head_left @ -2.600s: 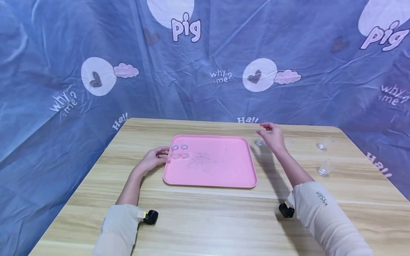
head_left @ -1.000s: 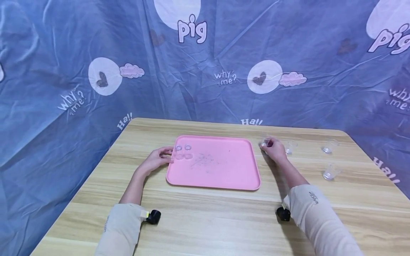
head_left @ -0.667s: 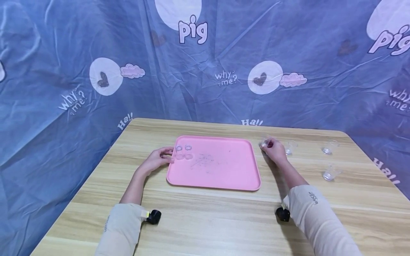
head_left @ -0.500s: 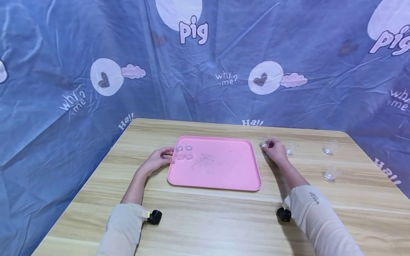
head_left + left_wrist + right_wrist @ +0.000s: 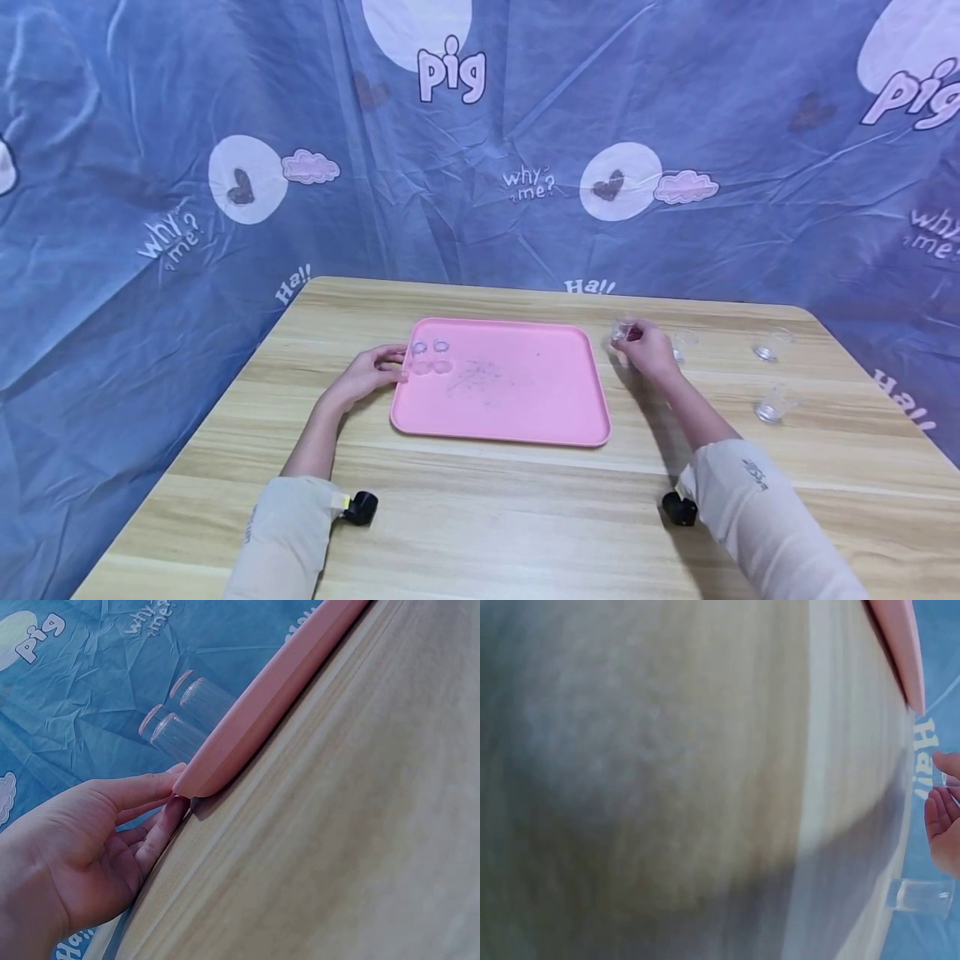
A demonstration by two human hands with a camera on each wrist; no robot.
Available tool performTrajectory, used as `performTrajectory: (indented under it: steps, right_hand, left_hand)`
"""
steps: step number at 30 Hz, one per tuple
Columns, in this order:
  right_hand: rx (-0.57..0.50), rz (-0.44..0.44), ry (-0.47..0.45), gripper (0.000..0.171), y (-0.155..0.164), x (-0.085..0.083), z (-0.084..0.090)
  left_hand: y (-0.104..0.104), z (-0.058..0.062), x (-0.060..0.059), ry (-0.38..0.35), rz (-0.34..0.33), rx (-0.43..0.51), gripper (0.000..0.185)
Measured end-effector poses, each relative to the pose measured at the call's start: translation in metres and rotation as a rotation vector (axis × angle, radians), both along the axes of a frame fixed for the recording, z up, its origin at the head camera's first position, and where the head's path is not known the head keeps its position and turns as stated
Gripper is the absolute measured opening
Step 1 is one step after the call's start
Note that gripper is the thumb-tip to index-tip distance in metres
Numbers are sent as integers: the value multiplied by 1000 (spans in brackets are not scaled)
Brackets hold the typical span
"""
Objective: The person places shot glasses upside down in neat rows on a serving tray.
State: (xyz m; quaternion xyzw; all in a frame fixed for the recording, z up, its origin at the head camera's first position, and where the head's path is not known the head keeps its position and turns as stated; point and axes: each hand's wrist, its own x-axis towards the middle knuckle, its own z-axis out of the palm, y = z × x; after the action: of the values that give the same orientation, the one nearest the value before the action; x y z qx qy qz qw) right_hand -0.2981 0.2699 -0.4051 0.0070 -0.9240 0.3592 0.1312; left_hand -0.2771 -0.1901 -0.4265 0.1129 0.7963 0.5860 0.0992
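Observation:
My left hand (image 5: 363, 377) holds the left edge of the pink tray (image 5: 525, 400), thumb at the rim and fingers beneath it in the left wrist view. Two clear cups (image 5: 180, 736) stand upside down in the tray's back left part, thick bases up. Beyond the tray's right side, my right hand (image 5: 649, 350) pinches another clear cup (image 5: 621, 330) between thumb and fingers. In the right wrist view that cup (image 5: 946, 780) appears a little off the table, partly hidden by the hand.
On the right of the wooden table (image 5: 510, 517) stand three more clear cups: one just behind the right hand (image 5: 684, 342), one at the back right (image 5: 772, 343), one nearer (image 5: 774, 406). A blue printed cloth (image 5: 465, 225) hangs behind the table.
My right hand has come down from above the table, taken hold of the cup and, just now, raised it slightly. The left hand stays at the tray's edge.

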Motion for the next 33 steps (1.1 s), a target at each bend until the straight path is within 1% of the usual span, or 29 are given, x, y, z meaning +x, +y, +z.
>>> performTrajectory:
  steps: [7,14,21,27,33]
  right_hand:
    - [-25,70,42,30,-13,4,13]
    - [-17,169,72,26,-32,6,23]
    - [-41,236,51,31,-54,8,29]
    - [-71,274,17,37,-73,10,34]
    - [-81,318,11,37,-96,11,39]
  left_hand:
    - [1,2,1,-8,8,-2,55]
    - [1,3,2,-17,5,4,56]
    - [1,2,1,-3,-10,1,56]
    - [1,2,0,-14,-9,1,56]
    - [0,2,0,-5,-10,-6,55]
